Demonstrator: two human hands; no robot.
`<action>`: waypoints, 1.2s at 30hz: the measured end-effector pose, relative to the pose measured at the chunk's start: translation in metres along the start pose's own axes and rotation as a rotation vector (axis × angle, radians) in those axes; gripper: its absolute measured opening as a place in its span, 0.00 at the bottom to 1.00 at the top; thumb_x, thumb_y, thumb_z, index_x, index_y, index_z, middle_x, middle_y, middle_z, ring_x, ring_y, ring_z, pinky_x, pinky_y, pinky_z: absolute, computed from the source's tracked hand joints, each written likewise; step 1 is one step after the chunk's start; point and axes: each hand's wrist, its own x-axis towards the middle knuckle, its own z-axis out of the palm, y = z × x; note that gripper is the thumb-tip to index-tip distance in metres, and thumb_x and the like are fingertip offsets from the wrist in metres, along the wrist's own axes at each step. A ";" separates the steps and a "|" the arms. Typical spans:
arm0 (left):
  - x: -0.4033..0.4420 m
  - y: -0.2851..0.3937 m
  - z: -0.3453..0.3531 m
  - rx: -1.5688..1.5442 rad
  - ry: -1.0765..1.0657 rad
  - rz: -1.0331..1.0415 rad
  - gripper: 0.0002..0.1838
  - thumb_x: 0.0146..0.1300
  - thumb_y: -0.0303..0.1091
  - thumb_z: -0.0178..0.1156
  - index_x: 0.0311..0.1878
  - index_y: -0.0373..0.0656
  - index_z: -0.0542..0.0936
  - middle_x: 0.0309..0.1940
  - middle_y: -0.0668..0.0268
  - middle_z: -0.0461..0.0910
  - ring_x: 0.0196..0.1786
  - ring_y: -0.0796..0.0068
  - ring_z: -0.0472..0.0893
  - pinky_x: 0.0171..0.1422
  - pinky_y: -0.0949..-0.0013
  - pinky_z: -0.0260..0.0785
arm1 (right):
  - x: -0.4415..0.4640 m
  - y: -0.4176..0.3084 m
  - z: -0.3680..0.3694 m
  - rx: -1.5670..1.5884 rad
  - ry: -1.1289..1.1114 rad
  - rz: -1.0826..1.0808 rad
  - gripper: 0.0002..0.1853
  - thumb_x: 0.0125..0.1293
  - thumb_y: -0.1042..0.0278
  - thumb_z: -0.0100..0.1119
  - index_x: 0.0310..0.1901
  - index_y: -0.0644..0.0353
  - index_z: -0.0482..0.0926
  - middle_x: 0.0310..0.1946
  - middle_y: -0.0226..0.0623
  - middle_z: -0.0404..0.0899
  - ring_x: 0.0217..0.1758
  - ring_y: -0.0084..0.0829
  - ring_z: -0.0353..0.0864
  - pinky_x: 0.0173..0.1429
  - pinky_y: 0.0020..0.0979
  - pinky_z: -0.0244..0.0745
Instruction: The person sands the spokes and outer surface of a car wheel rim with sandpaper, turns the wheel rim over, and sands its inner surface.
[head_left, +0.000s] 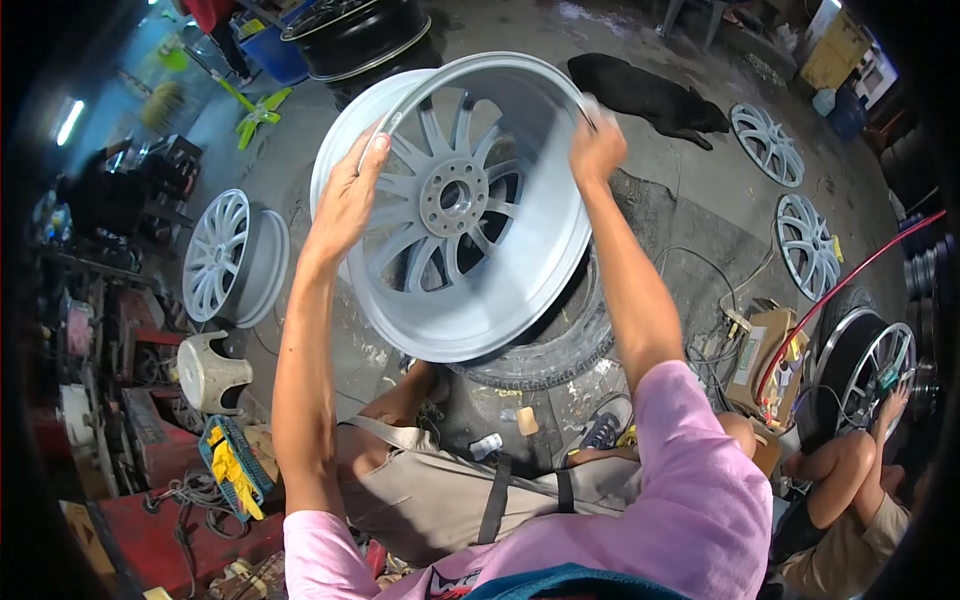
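Observation:
A silver multi-spoke wheel rim (455,335) is tilted above a black tire (540,370) lying on the floor, its open barrel side facing up. My left hand (350,190) grips the rim's upper left edge, thumb along the lip. At the upper right edge, my right hand (598,148) is closed around something small and pale, too blurred to make out, against the lip. Another wheel part shows behind the rim on the left, mostly hidden.
More silver rims stand at the left (217,255) and right (768,145). A black dog (640,95) lies beyond the wheel. A white stool (213,372) is at the left. At the lower right, a co-worker's hand (893,405) touches another wheel. Cables and a cardboard box (765,350) lie nearby.

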 end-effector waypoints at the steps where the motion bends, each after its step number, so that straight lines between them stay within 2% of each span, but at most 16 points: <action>1: -0.002 0.000 0.001 0.001 -0.005 -0.001 0.37 0.82 0.58 0.47 0.76 0.33 0.68 0.74 0.53 0.71 0.79 0.61 0.64 0.84 0.64 0.48 | 0.013 -0.030 0.010 0.084 0.060 -0.176 0.12 0.63 0.72 0.64 0.47 0.59 0.89 0.39 0.47 0.85 0.44 0.51 0.85 0.49 0.47 0.79; 2: -0.003 0.000 0.001 -0.021 0.015 -0.050 0.39 0.82 0.61 0.43 0.77 0.33 0.68 0.74 0.54 0.71 0.79 0.62 0.64 0.84 0.64 0.49 | 0.020 -0.060 0.018 0.166 0.121 -0.355 0.13 0.62 0.72 0.64 0.49 0.59 0.89 0.40 0.46 0.86 0.45 0.49 0.86 0.49 0.44 0.80; 4: -0.005 0.005 0.001 -0.046 0.035 -0.091 0.41 0.82 0.64 0.39 0.77 0.34 0.67 0.75 0.54 0.70 0.79 0.62 0.65 0.84 0.65 0.49 | -0.001 -0.118 0.017 0.349 -0.053 -0.586 0.18 0.55 0.76 0.63 0.49 0.60 0.88 0.48 0.44 0.86 0.49 0.47 0.86 0.54 0.42 0.83; 7: -0.007 0.010 -0.006 -0.320 0.020 -0.200 0.47 0.80 0.70 0.32 0.78 0.35 0.67 0.75 0.56 0.69 0.78 0.64 0.65 0.84 0.65 0.49 | -0.057 -0.193 -0.010 0.457 -0.277 -1.249 0.13 0.59 0.75 0.63 0.46 0.59 0.87 0.53 0.36 0.86 0.59 0.37 0.86 0.66 0.36 0.84; 9: -0.007 0.001 -0.013 -0.461 0.018 -0.333 0.50 0.78 0.74 0.29 0.78 0.36 0.67 0.75 0.57 0.69 0.77 0.64 0.66 0.84 0.64 0.48 | -0.045 -0.190 -0.006 0.408 -0.261 -1.298 0.13 0.59 0.75 0.63 0.46 0.59 0.87 0.54 0.36 0.86 0.60 0.35 0.86 0.67 0.35 0.84; 10: -0.007 0.001 -0.009 -0.365 0.023 -0.173 0.47 0.79 0.72 0.33 0.78 0.36 0.67 0.74 0.56 0.71 0.76 0.65 0.66 0.84 0.65 0.48 | -0.033 -0.187 -0.004 0.358 -0.243 -1.357 0.12 0.60 0.74 0.63 0.46 0.59 0.86 0.55 0.35 0.86 0.60 0.34 0.86 0.67 0.35 0.83; 12: -0.001 -0.009 -0.011 -0.206 0.050 -0.162 0.46 0.79 0.70 0.35 0.78 0.36 0.68 0.74 0.56 0.71 0.77 0.66 0.66 0.83 0.65 0.49 | 0.001 -0.156 0.005 0.249 -0.199 -1.130 0.15 0.60 0.78 0.61 0.49 0.60 0.86 0.55 0.37 0.86 0.56 0.38 0.88 0.63 0.36 0.85; 14: 0.001 -0.011 -0.008 -0.080 0.079 -0.094 0.40 0.80 0.64 0.45 0.77 0.36 0.70 0.73 0.56 0.72 0.78 0.66 0.65 0.83 0.66 0.48 | 0.035 -0.098 0.015 0.244 -0.194 -0.666 0.21 0.56 0.82 0.56 0.51 0.59 0.87 0.52 0.44 0.87 0.51 0.46 0.87 0.57 0.38 0.84; 16: 0.005 -0.013 -0.008 -0.059 0.072 -0.062 0.37 0.81 0.60 0.48 0.76 0.34 0.71 0.73 0.54 0.72 0.77 0.64 0.67 0.82 0.64 0.51 | 0.037 -0.030 0.013 0.248 -0.106 -0.507 0.16 0.61 0.76 0.59 0.50 0.59 0.87 0.46 0.45 0.86 0.50 0.50 0.86 0.56 0.46 0.80; 19: 0.005 -0.021 -0.009 -0.037 0.077 -0.024 0.34 0.80 0.55 0.52 0.74 0.34 0.72 0.72 0.52 0.74 0.76 0.61 0.70 0.81 0.63 0.55 | -0.018 0.076 -0.008 -0.030 -0.206 -0.135 0.12 0.70 0.65 0.60 0.49 0.58 0.88 0.40 0.49 0.84 0.45 0.55 0.84 0.48 0.50 0.76; 22: 0.003 -0.020 -0.008 -0.020 0.090 0.005 0.33 0.80 0.54 0.53 0.74 0.34 0.73 0.70 0.52 0.76 0.75 0.61 0.71 0.80 0.63 0.56 | -0.119 0.120 -0.058 -0.096 -0.355 0.039 0.12 0.71 0.63 0.60 0.45 0.57 0.90 0.40 0.53 0.86 0.45 0.57 0.86 0.51 0.50 0.79; 25: 0.001 -0.024 -0.010 -0.003 0.091 0.030 0.33 0.80 0.54 0.53 0.73 0.33 0.73 0.70 0.54 0.76 0.74 0.64 0.70 0.80 0.64 0.55 | -0.181 0.108 -0.115 -0.117 -1.020 0.372 0.13 0.72 0.61 0.66 0.48 0.60 0.90 0.36 0.45 0.89 0.34 0.40 0.89 0.44 0.41 0.83; 27: -0.001 -0.029 -0.008 -0.003 0.075 0.040 0.33 0.80 0.53 0.54 0.74 0.33 0.73 0.70 0.56 0.76 0.74 0.67 0.69 0.81 0.66 0.54 | -0.197 0.102 -0.129 0.384 -1.095 0.815 0.15 0.71 0.61 0.70 0.48 0.65 0.88 0.38 0.37 0.90 0.34 0.28 0.88 0.42 0.33 0.84; 31: -0.002 -0.032 -0.012 0.063 0.103 0.105 0.31 0.77 0.46 0.61 0.73 0.33 0.73 0.67 0.57 0.79 0.70 0.69 0.73 0.77 0.67 0.59 | -0.169 0.101 -0.126 0.775 -0.621 1.053 0.16 0.69 0.65 0.71 0.53 0.66 0.84 0.46 0.38 0.88 0.44 0.29 0.89 0.49 0.34 0.86; 33: 0.000 -0.031 -0.011 0.102 0.115 0.129 0.30 0.76 0.44 0.63 0.73 0.33 0.73 0.65 0.57 0.80 0.69 0.70 0.74 0.76 0.67 0.61 | -0.151 0.101 -0.122 0.750 -0.597 1.026 0.20 0.71 0.66 0.67 0.59 0.67 0.79 0.50 0.42 0.87 0.50 0.33 0.89 0.56 0.37 0.85; 36: -0.003 -0.030 -0.008 0.088 0.124 0.114 0.30 0.74 0.40 0.64 0.72 0.32 0.74 0.64 0.58 0.81 0.67 0.71 0.75 0.74 0.68 0.62 | -0.125 0.094 -0.121 0.995 -0.476 1.069 0.23 0.72 0.72 0.55 0.66 0.71 0.68 0.60 0.54 0.81 0.63 0.50 0.84 0.69 0.46 0.79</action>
